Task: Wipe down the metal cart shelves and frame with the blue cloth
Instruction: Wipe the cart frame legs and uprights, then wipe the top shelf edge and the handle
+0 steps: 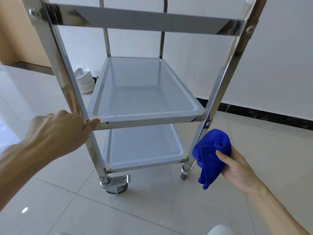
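A shiny metal cart on castors stands before me, with a middle shelf and a lower shelf, both bare. My left hand grips the near left post at the middle shelf's corner, thumb on the front rail. My right hand holds the bunched blue cloth against the near right post, just below the middle shelf. The cart's top shelf shows only as its front rail.
A stack of white plates sits on the tiled floor behind the cart's left side. A white wall with a dark skirting runs behind and to the right. Pale floor tiles spread all around the cart.
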### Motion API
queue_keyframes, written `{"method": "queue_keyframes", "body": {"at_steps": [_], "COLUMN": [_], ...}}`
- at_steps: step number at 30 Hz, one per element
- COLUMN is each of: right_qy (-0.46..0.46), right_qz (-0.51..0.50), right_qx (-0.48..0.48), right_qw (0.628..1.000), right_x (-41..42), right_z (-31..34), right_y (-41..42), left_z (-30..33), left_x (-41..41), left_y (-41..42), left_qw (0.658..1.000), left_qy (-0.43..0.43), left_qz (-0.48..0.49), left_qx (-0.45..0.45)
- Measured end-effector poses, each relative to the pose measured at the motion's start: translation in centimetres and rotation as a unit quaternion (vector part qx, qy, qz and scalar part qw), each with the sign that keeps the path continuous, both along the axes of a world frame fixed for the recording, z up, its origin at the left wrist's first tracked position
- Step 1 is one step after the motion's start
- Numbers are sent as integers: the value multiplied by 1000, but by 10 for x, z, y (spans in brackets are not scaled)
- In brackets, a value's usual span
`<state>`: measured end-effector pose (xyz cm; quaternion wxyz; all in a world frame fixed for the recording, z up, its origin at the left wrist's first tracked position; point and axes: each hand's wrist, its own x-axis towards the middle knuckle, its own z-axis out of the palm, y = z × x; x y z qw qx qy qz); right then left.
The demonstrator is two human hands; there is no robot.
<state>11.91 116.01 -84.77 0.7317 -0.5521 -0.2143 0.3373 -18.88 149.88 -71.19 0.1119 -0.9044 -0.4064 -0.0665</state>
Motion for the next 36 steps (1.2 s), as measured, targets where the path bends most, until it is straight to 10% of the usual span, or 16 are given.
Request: {"method": "queue_keyframes", "body": {"at_steps": [12, 24, 36], "right_qy": [-160, -248, -105], "right_qz": [-37, 8, 183], "right_qx": [95, 58, 120], "right_qw": [982, 967, 970], "right_x": [30, -16, -80], "right_z": [150, 152, 132], "right_y": [50, 81, 129], "left_z": [22, 51, 71], "left_x": [48, 25, 13], "left_y": [-60, -63, -80], "left_qw": [965, 919, 818], "left_qy": [-193, -341, -505], "left_qz": [-177, -189, -216], "left_qx": [-21, -61, -172]}}
